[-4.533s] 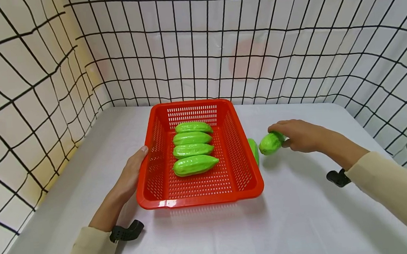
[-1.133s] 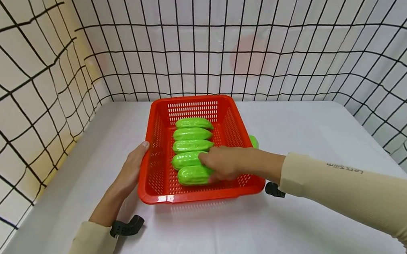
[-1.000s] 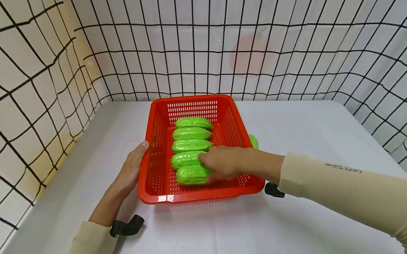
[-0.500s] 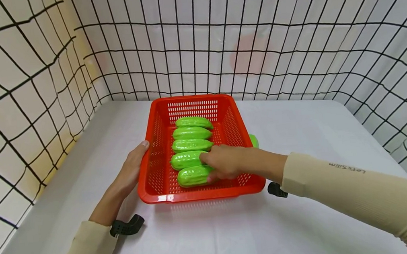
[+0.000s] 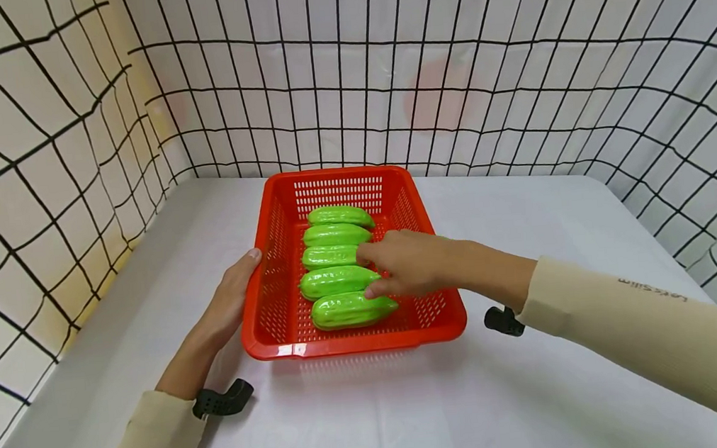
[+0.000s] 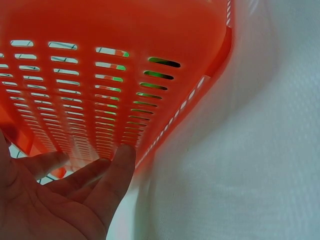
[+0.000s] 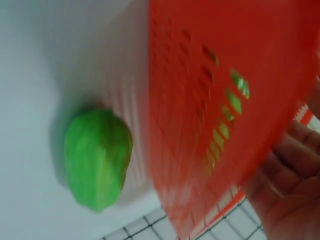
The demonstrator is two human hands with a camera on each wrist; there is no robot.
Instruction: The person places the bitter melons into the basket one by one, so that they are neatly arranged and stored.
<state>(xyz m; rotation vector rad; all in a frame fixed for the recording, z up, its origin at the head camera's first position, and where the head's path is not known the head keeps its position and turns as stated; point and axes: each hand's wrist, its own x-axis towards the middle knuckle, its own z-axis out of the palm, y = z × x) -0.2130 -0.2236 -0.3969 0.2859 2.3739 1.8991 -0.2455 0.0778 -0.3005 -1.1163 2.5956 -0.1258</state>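
Observation:
A red perforated plastic basket [image 5: 356,344] holds several glossy green vegetables, ribbed lengthwise and pointed at one end, lying side by side in a column. The front one [image 5: 353,311] lies nearest me. My left hand [image 5: 231,292] is at the basket's left side, thumb by the rim; in the left wrist view its extended fingers [image 6: 112,180] touch the outer wall. Over the right part of the basket hovers my right hand [image 5: 413,262], thumb and fingers apart, overlapping the vegetables' tips. Another green vegetable [image 7: 97,160] rests on the table outside the basket's right wall, mostly hidden in the head view.
The table has a white cover [image 5: 376,422]. Black wire grid [image 5: 358,74] stands along the back and both sides. Each wrist wears a black band [image 5: 223,398] with a part jutting out.
My right hand carried a green vegetable from the right of the basket into its front. It has since let go and moved up and to the right. My left hand stays put.

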